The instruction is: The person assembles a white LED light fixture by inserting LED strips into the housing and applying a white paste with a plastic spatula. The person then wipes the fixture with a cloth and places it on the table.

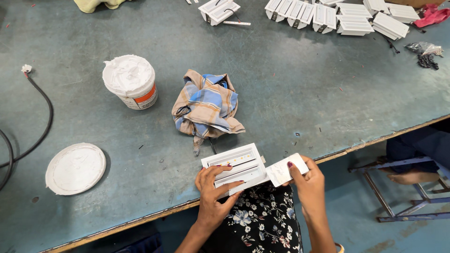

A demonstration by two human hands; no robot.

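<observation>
Hands [213, 197] [307, 180] gripping white louvred fixture [234, 166], white end plate [283, 171], table [300, 93] edge

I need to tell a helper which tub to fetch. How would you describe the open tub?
On the blue-green table, look left of the crumpled checked cloth. The tub stands there, round, white and heaped with white paste, its lid lying flat nearer the front edge.

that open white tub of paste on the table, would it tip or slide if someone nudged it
The white tub looks squat and heaped full of paste, so it is probably heavy for its size and would more likely slide than tip. Its lid lies apart on the table, so a hard knock could smear paste out. Its smeared sides may be slippery.
</observation>
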